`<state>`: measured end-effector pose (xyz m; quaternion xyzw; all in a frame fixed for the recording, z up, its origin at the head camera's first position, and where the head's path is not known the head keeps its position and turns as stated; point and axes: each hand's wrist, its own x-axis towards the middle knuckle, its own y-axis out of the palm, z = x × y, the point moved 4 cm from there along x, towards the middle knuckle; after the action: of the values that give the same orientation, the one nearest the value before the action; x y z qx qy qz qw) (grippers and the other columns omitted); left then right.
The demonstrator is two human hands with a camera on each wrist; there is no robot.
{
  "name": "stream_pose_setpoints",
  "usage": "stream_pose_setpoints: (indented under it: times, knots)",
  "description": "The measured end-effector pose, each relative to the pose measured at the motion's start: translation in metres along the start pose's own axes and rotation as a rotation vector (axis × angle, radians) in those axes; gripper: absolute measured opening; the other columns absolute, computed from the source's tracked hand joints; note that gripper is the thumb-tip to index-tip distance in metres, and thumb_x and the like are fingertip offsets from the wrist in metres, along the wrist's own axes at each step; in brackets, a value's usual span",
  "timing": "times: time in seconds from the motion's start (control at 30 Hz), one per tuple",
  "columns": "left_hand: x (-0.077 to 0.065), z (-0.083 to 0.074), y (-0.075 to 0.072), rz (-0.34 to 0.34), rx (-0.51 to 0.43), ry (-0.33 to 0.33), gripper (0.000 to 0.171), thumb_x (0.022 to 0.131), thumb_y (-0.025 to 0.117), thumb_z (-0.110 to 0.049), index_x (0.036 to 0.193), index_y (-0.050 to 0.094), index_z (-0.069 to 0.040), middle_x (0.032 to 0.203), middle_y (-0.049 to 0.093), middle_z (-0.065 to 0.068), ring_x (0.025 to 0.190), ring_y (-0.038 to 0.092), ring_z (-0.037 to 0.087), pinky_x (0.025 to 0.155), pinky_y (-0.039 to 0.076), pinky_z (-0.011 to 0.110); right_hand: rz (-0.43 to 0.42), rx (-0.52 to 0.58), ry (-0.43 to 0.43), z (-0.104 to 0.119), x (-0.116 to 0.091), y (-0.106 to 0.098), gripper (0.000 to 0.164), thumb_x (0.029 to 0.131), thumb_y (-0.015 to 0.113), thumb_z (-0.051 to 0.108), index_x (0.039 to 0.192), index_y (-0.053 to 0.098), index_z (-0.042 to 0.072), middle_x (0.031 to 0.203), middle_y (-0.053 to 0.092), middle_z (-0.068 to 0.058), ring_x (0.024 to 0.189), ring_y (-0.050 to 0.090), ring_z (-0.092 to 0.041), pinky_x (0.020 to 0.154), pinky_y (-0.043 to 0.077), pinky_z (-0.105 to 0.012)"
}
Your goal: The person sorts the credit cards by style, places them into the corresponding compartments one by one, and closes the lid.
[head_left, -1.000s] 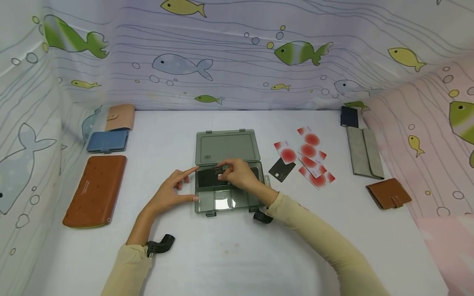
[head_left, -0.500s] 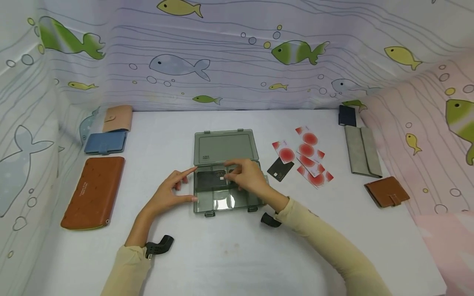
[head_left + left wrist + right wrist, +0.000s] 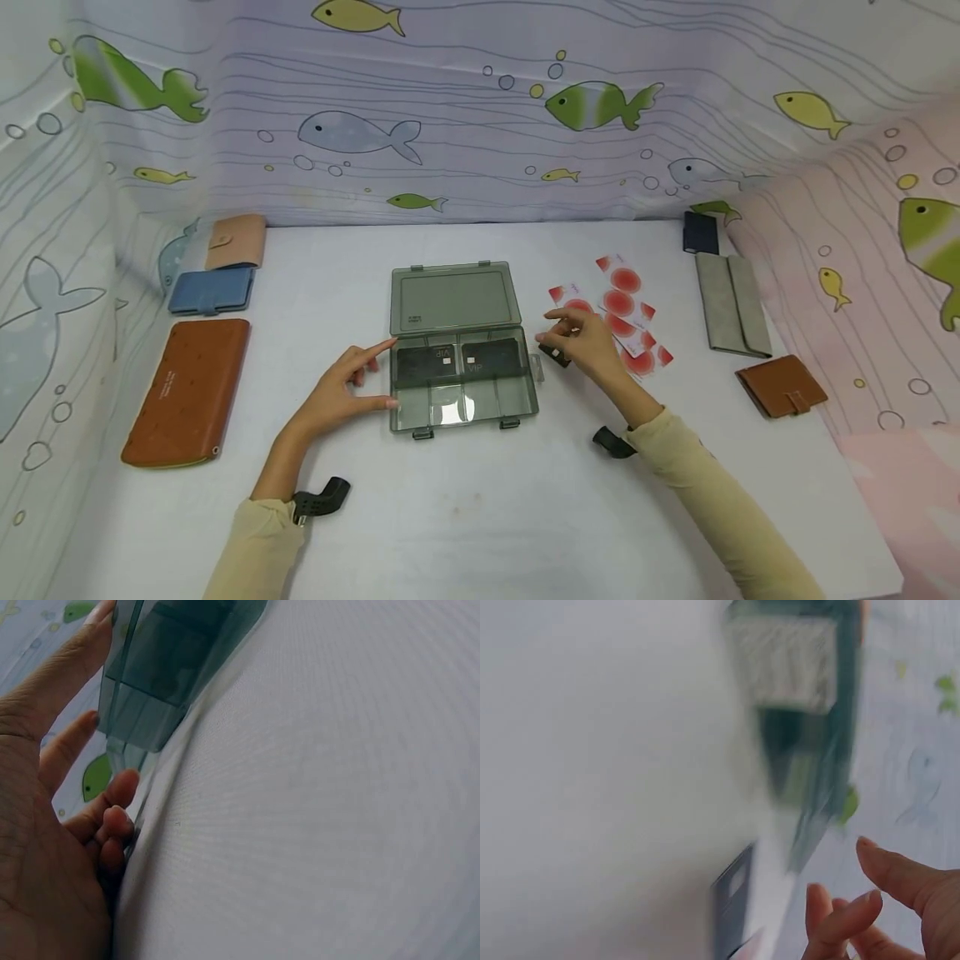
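A translucent grey-green divided plastic box (image 3: 456, 300) lies with its lid folded back. Two black VIP cards, one on the left (image 3: 422, 363) and one on the right (image 3: 498, 357), lie side by side in its back compartments. My left hand (image 3: 341, 392) touches the box's left side with straight index finger and thumb; the left wrist view shows the fingers along the box wall (image 3: 146, 690). My right hand (image 3: 588, 343) hovers right of the box, over another black card (image 3: 557, 356) on the table, partly covered by the fingers. In the right wrist view, thumb and fingers (image 3: 889, 862) stand apart, holding nothing.
Several red-and-white cards (image 3: 621, 302) are spread beyond the right hand. Along the left lie a large brown wallet (image 3: 187, 392), a blue one (image 3: 212, 290) and a beige one (image 3: 238, 242). A navy (image 3: 701, 232), a grey (image 3: 731, 304) and a brown wallet (image 3: 780, 386) line the right.
My right hand let go of the black card in the right back compartment and moved right, out of the box, to above the loose black card. The left hand stayed at the box's edge.
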<state>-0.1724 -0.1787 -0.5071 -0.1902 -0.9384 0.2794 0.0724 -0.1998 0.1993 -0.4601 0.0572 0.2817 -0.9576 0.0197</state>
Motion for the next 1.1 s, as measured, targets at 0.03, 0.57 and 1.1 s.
stream_pose_setpoints:
  times: [0.03,0.57,1.1]
  knots:
    - [0.000,0.000,0.000,-0.001,0.006,0.001,0.090,0.073,0.090,-0.022,0.150,0.045,-0.026,0.103,0.048,0.005,0.079,0.031,0.016,0.072,0.030,0.032,-0.026,-0.010,0.018,-0.007,0.001,-0.006,0.042,0.083,0.081,0.018,0.119,0.069,0.001,0.087,0.069,-0.013,0.064,0.054,-0.013,0.056,0.045,-0.025]
    - [-0.004,-0.045,-0.008,0.005,0.015,0.012,0.083,0.074,0.087,-0.008,0.147,0.047,-0.004,0.101,0.049,0.018,0.077,0.032,0.022,0.071,0.032,0.036,-0.184,-0.216,0.224,-0.052,-0.001,-0.028,0.051,0.078,0.085,0.028,0.111,0.062,-0.004,0.091,0.060,-0.012,0.084,0.054,-0.024,0.070,0.040,-0.031]
    - [-0.004,-0.045,-0.008,0.005,0.006,0.002,0.084,0.073,0.087,-0.009,0.147,0.047,-0.005,0.100,0.048,0.019,0.077,0.032,0.024,0.071,0.032,0.037,-0.150,-0.313,0.213,-0.047,-0.006,-0.024,0.053,0.075,0.086,0.034,0.102,0.060,-0.004,0.096,0.060,-0.017,0.084,0.055,-0.030,0.066,0.042,-0.035]
